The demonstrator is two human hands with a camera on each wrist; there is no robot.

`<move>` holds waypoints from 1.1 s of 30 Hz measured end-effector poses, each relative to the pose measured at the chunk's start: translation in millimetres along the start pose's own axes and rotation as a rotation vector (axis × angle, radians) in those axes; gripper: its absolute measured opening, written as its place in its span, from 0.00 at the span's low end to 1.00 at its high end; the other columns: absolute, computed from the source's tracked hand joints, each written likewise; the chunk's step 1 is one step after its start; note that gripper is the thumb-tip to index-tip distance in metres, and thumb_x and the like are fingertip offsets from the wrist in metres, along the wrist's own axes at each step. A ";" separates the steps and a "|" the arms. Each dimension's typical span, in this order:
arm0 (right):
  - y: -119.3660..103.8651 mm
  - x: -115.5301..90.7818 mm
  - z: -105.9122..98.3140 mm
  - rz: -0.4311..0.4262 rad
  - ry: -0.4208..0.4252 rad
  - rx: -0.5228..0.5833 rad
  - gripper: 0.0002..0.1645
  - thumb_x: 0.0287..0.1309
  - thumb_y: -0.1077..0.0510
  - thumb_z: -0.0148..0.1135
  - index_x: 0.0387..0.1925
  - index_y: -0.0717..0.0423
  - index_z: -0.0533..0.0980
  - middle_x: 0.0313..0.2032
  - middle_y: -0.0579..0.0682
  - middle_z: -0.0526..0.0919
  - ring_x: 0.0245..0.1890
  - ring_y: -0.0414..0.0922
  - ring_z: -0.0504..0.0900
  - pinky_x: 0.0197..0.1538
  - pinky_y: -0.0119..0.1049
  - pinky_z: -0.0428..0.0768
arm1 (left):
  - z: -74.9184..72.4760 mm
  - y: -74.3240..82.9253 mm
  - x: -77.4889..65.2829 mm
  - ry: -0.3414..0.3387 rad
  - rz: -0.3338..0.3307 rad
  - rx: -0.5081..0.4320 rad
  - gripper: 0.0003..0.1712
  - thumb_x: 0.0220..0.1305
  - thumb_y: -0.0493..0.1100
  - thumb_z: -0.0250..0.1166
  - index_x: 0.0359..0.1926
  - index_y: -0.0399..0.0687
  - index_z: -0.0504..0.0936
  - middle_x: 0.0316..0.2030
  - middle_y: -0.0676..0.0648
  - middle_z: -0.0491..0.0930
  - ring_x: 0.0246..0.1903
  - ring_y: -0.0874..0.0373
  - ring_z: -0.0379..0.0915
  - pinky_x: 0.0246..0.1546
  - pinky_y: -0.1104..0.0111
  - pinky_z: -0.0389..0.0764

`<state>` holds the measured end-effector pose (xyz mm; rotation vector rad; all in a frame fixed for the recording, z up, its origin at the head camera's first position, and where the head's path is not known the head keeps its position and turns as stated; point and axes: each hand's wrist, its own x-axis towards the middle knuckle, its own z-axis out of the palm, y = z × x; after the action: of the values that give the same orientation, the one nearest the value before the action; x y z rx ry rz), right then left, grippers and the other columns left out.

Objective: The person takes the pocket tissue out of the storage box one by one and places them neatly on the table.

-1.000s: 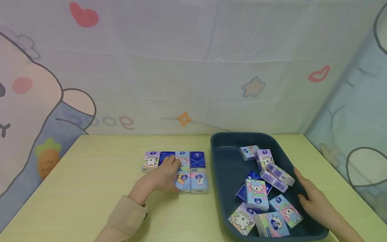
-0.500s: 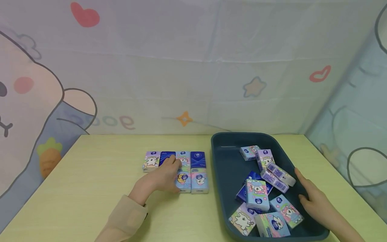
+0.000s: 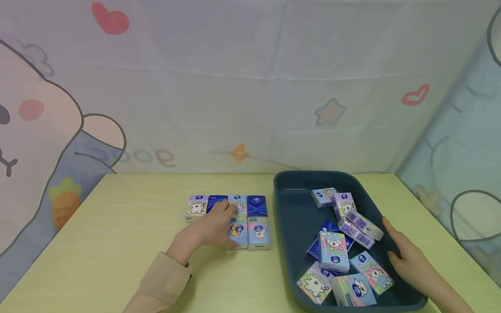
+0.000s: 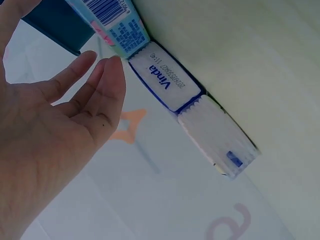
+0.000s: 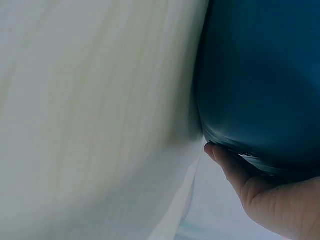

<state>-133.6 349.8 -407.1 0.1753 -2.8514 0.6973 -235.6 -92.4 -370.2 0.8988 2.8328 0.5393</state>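
Observation:
In the head view, small tissue packs stand side by side in two rows on the table. The back row runs from a purple pack (image 3: 196, 208) to a dark blue one (image 3: 256, 206). Two light blue packs make up the front row. My left hand (image 3: 205, 230) pinches the left front tissue pack (image 3: 238, 234), thumb at its near end and fingers at its far end. Its barcoded side (image 4: 112, 22) shows in the left wrist view. My right hand (image 3: 411, 263) grips the right side of a dark teal tray (image 3: 289, 226), thumb inside, fingers (image 5: 232, 165) against the outer wall.
Several loose tissue packs (image 3: 334, 250) lie jumbled in the tray, some stacked on others. A right front pack (image 3: 258, 234) sits between my left hand and the tray. Behind the table (image 3: 117, 226) hangs a printed cloth (image 3: 235, 87).

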 end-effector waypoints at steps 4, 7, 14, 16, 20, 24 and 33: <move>2.2 -0.7 -0.8 0.001 -0.001 0.007 0.52 0.52 0.76 0.51 0.75 0.59 0.40 0.64 0.79 0.57 0.60 0.78 0.60 0.54 0.71 0.64 | -2.4 4.6 -0.1 0.010 -0.015 -0.001 0.44 0.45 0.49 0.77 0.60 0.37 0.68 0.48 0.43 0.68 0.44 0.52 0.64 0.48 0.59 0.75; 3.0 -1.4 -1.6 -0.001 -0.001 0.014 0.52 0.52 0.76 0.51 0.75 0.59 0.40 0.64 0.80 0.57 0.60 0.78 0.59 0.54 0.72 0.64 | -4.0 10.3 0.4 0.045 -0.036 0.006 0.42 0.51 0.51 0.74 0.62 0.38 0.66 0.54 0.41 0.68 0.51 0.49 0.65 0.52 0.58 0.76; 0.6 -1.1 -3.6 0.002 0.007 -0.016 0.53 0.51 0.77 0.53 0.75 0.59 0.41 0.63 0.79 0.59 0.59 0.77 0.61 0.53 0.71 0.65 | -4.5 27.1 5.9 0.196 0.007 -0.046 0.40 0.60 0.54 0.66 0.67 0.43 0.63 0.59 0.43 0.68 0.56 0.51 0.67 0.53 0.60 0.77; 0.2 -1.0 -3.0 -0.001 0.013 -0.011 0.53 0.51 0.77 0.53 0.75 0.60 0.42 0.63 0.80 0.59 0.59 0.77 0.61 0.54 0.71 0.65 | -3.9 31.0 7.8 0.225 0.026 -0.051 0.40 0.61 0.54 0.65 0.68 0.45 0.62 0.61 0.44 0.68 0.59 0.51 0.67 0.55 0.59 0.77; -0.4 -1.9 -1.6 -0.007 0.020 0.001 0.52 0.51 0.78 0.53 0.74 0.62 0.43 0.63 0.80 0.59 0.59 0.77 0.61 0.54 0.70 0.64 | -2.6 36.9 11.8 0.242 0.046 -0.080 0.39 0.62 0.54 0.64 0.69 0.46 0.61 0.65 0.44 0.66 0.64 0.49 0.65 0.60 0.56 0.75; -0.9 -2.7 -1.6 0.001 0.010 0.003 0.52 0.50 0.77 0.53 0.74 0.62 0.43 0.63 0.80 0.59 0.59 0.78 0.61 0.54 0.70 0.64 | -2.2 42.3 16.8 0.229 0.062 -0.100 0.39 0.63 0.54 0.63 0.70 0.47 0.60 0.66 0.45 0.65 0.65 0.49 0.65 0.60 0.55 0.74; -0.3 -1.3 0.6 -0.019 0.035 -0.004 0.52 0.49 0.78 0.54 0.74 0.61 0.44 0.62 0.80 0.60 0.59 0.77 0.62 0.53 0.70 0.65 | -4.6 54.5 35.3 0.209 0.117 -0.048 0.37 0.67 0.58 0.57 0.70 0.47 0.60 0.69 0.46 0.64 0.67 0.51 0.65 0.64 0.59 0.72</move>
<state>-132.4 349.4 -407.8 0.1871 -2.8142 0.6845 -236.3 -31.9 -346.1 1.0621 2.9485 0.7536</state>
